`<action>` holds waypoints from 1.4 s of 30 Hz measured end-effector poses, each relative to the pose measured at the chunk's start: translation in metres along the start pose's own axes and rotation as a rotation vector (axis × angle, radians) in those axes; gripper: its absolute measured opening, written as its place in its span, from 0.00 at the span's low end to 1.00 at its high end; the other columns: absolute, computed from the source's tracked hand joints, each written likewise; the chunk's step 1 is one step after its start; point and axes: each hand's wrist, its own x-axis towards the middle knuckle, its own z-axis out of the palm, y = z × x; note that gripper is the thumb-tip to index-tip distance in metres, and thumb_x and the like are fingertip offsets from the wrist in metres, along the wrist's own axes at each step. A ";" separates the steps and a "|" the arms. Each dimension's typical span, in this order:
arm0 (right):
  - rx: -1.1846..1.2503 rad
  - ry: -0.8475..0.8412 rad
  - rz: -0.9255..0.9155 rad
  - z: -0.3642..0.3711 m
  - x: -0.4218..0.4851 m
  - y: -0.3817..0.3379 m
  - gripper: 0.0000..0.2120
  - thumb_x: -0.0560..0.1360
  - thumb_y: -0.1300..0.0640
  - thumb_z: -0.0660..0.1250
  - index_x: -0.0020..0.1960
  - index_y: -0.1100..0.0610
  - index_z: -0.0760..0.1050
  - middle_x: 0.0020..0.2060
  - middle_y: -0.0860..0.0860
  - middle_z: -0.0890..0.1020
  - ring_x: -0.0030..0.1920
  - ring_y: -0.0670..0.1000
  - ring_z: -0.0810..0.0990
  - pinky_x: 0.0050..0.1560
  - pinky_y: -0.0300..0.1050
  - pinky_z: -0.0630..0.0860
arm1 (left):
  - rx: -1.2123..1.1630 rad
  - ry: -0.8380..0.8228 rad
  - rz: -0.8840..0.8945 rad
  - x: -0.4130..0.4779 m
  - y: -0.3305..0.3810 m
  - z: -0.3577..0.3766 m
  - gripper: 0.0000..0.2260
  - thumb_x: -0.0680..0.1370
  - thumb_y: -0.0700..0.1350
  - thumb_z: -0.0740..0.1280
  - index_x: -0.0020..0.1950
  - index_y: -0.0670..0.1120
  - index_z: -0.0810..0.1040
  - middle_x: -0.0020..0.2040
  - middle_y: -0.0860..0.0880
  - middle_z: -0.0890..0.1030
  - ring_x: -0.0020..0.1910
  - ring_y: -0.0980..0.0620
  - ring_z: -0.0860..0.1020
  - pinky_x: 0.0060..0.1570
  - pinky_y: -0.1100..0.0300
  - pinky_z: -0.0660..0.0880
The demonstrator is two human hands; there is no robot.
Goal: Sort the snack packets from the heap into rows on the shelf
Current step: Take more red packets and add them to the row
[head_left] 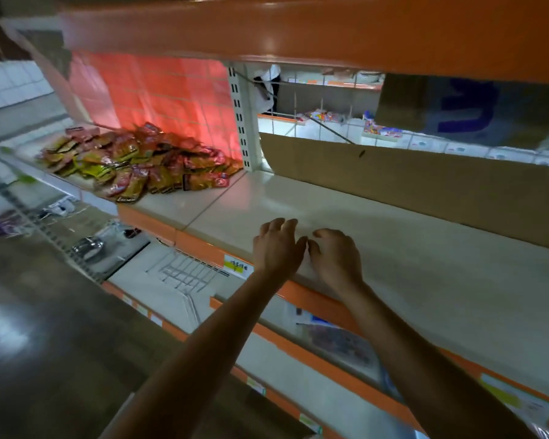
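A heap of red, orange and yellow snack packets (pixel 140 160) lies on the left section of the cream shelf (pixel 409 248), in front of a red back panel. My left hand (pixel 278 245) and my right hand (pixel 335 255) rest side by side at the front edge of the right shelf section, well to the right of the heap. Both have loosely curled fingers with nothing in them, and their thumbs nearly touch.
A brown cardboard sheet (pixel 425 188) leans along the back of the right section. An orange shelf (pixel 298 26) hangs close overhead. A slotted white upright (pixel 243 115) divides the sections. Lower shelves with orange edges and price labels (pixel 238 264) lie below; a wire rack (pixel 184 274) sits there.
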 end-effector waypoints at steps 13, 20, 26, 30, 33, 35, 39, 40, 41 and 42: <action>0.024 -0.206 -0.067 0.105 0.091 -0.102 0.18 0.78 0.50 0.63 0.64 0.56 0.74 0.61 0.55 0.78 0.61 0.57 0.75 0.57 0.47 0.72 | 0.052 0.099 -0.212 0.071 -0.141 -0.043 0.24 0.79 0.55 0.62 0.72 0.46 0.66 0.69 0.44 0.69 0.66 0.44 0.68 0.62 0.50 0.70; 0.089 -0.180 -0.046 0.159 0.143 -0.174 0.17 0.78 0.51 0.63 0.65 0.55 0.71 0.57 0.55 0.78 0.56 0.56 0.77 0.51 0.44 0.71 | 0.072 0.069 -0.092 0.146 -0.207 -0.060 0.15 0.80 0.45 0.61 0.66 0.44 0.69 0.69 0.45 0.69 0.66 0.44 0.67 0.61 0.50 0.71; 0.021 -0.225 0.005 0.190 0.181 -0.207 0.18 0.78 0.53 0.61 0.67 0.54 0.67 0.59 0.58 0.76 0.57 0.62 0.76 0.53 0.53 0.75 | 0.197 -0.040 0.078 0.208 -0.242 -0.065 0.18 0.79 0.41 0.63 0.69 0.43 0.68 0.70 0.45 0.67 0.71 0.46 0.64 0.70 0.51 0.64; -0.019 -0.272 0.082 0.203 0.193 -0.213 0.18 0.79 0.48 0.59 0.67 0.49 0.66 0.59 0.57 0.75 0.56 0.62 0.77 0.51 0.53 0.75 | 0.171 -0.087 0.148 0.239 -0.251 -0.063 0.22 0.78 0.40 0.65 0.71 0.43 0.64 0.70 0.44 0.67 0.70 0.46 0.64 0.69 0.52 0.65; -0.040 -0.269 0.159 0.210 0.197 -0.217 0.16 0.80 0.43 0.53 0.64 0.47 0.68 0.58 0.55 0.76 0.55 0.60 0.77 0.49 0.51 0.74 | 0.166 -0.120 0.173 0.256 -0.252 -0.062 0.19 0.78 0.42 0.64 0.69 0.44 0.66 0.67 0.42 0.70 0.68 0.43 0.67 0.66 0.50 0.68; -0.060 -0.249 0.218 0.213 0.199 -0.219 0.18 0.80 0.42 0.52 0.64 0.50 0.68 0.59 0.55 0.76 0.57 0.60 0.76 0.52 0.52 0.74 | 0.183 -0.138 0.153 0.267 -0.253 -0.061 0.15 0.80 0.44 0.60 0.66 0.45 0.68 0.65 0.41 0.70 0.66 0.41 0.68 0.62 0.48 0.68; -0.209 -0.187 0.271 0.215 0.200 -0.225 0.22 0.78 0.43 0.59 0.68 0.51 0.66 0.65 0.57 0.68 0.62 0.62 0.68 0.58 0.54 0.68 | 0.202 -0.176 0.126 0.278 -0.251 -0.060 0.14 0.83 0.48 0.54 0.66 0.47 0.70 0.63 0.39 0.73 0.64 0.39 0.69 0.60 0.45 0.68; -0.236 -0.175 0.277 0.214 0.200 -0.225 0.20 0.78 0.44 0.59 0.67 0.50 0.66 0.66 0.56 0.67 0.63 0.62 0.67 0.59 0.54 0.67 | 0.213 -0.185 0.123 0.279 -0.251 -0.059 0.15 0.83 0.49 0.54 0.67 0.47 0.69 0.64 0.39 0.72 0.64 0.38 0.69 0.61 0.44 0.68; -0.249 -0.162 0.282 0.213 0.200 -0.224 0.18 0.78 0.46 0.59 0.66 0.49 0.68 0.67 0.56 0.67 0.62 0.62 0.67 0.58 0.54 0.66 | 0.235 -0.190 0.124 0.279 -0.250 -0.058 0.16 0.82 0.49 0.54 0.68 0.48 0.69 0.64 0.39 0.71 0.65 0.37 0.68 0.61 0.43 0.68; -0.254 -0.145 0.282 0.213 0.199 -0.223 0.15 0.79 0.48 0.58 0.65 0.50 0.69 0.66 0.56 0.67 0.61 0.62 0.67 0.57 0.54 0.66 | 0.260 -0.188 0.124 0.279 -0.250 -0.056 0.16 0.82 0.49 0.55 0.69 0.48 0.68 0.65 0.39 0.71 0.65 0.37 0.67 0.62 0.44 0.67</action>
